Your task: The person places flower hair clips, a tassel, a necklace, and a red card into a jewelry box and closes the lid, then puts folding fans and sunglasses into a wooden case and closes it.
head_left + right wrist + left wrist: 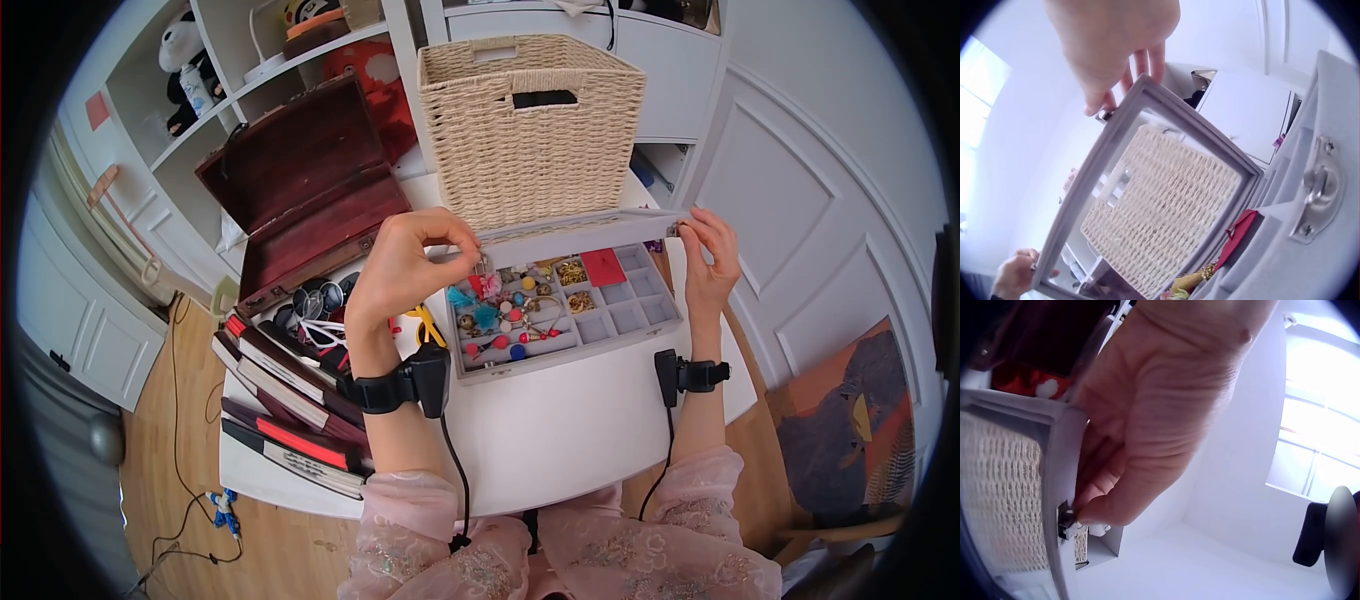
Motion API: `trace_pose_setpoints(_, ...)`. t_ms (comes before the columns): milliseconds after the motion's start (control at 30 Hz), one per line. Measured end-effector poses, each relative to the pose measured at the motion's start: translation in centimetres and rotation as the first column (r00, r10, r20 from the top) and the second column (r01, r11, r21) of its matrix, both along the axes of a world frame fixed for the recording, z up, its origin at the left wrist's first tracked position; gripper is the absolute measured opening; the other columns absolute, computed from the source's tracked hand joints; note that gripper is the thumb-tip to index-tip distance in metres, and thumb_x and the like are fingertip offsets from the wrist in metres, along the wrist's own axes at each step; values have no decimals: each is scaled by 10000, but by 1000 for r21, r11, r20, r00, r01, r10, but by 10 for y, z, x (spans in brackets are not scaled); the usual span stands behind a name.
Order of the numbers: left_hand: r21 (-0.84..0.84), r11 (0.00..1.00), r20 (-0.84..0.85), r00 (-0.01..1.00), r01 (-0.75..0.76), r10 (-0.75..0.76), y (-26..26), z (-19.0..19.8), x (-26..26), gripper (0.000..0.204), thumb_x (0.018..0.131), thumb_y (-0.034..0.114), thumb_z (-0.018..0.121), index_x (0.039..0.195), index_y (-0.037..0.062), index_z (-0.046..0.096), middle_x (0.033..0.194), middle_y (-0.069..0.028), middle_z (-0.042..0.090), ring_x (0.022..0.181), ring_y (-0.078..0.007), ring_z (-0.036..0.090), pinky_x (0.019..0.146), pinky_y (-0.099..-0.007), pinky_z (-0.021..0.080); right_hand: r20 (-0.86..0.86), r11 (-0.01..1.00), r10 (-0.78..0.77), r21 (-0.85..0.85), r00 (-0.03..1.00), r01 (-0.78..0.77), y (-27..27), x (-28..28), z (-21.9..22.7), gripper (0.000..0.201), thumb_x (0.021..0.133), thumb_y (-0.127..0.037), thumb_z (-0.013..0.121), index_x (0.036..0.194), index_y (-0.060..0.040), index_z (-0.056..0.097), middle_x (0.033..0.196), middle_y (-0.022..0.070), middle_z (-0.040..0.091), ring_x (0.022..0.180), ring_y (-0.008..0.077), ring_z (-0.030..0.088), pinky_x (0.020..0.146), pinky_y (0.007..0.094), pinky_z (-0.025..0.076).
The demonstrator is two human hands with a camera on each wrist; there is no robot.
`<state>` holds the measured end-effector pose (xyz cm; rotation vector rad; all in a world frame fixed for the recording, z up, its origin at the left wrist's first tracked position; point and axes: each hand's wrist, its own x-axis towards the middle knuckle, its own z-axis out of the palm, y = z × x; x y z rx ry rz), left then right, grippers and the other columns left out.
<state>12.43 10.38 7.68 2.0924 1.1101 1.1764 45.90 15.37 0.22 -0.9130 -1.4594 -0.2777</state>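
A grey jewelry box (570, 352) lies open before me, its compartments holding beads, earrings and gold-coloured jewelry. A red packet (603, 266) sits in its back row. The lid (1102, 165), a grey frame with a clear pane, is raised. At its left end my left hand (410, 262) pinches a small metal latch (1066, 520) between thumb and finger. My right hand (712, 260) grips the lid's right corner, thumb and index finger at the other latch (1105, 115), other fingers behind the frame. A metal catch plate (1321, 194) shows on the box's front.
Behind the box stands a woven basket (530, 150). An open dark red case (310, 190) is at the back left. Books (290, 400) line the left table edge, beside glasses and cables (320, 310). White shelves (235, 95) rise behind.
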Motion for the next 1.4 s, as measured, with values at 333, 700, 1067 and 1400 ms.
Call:
trace_pose_setpoints(333,69,997,34,999,-28,26,3,-4,-2,66,690,15,647,736,-32,639,780,-73,652,741,-135,621,734,-269,500,5,999,-26,-30,1000,26,-9,-10,9,162,771,-46,656,932,-56,673,1030,83,633,1025,249,557,854,340,448)
trace_pose_setpoints(700,-63,998,-25,1000,16,-18,1,0,-3,36,715,-21,638,748,-31,647,862,-78,619,823,-143,607,822,-281,486,-59,999,22,-28,998,-23,-5,-5,4,166,873,-105,531,926,-28,669,1004,105,648,1031,264,553,897,357,415)
trace_pose_setpoints(1067,44,999,-132,991,17,-11,-5,3,1,72,636,22,645,680,-32,627,745,-87,653,708,-174,622,712,-280,487,-215,998,36,-43,976,-46,1,-2,-5,205,902,-146,512,874,-11,664,951,96,653,985,240,574,846,339,446)
trace_pose_setpoints(1400,-24,998,-132,990,53,-56,-6,4,1,71,642,22,645,681,-35,627,771,-90,654,733,-168,621,737,-280,487,-454,969,50,-192,890,-153,4,-3,-10,251,930,-209,493,946,-12,648,914,75,660,845,138,590,707,255,456)
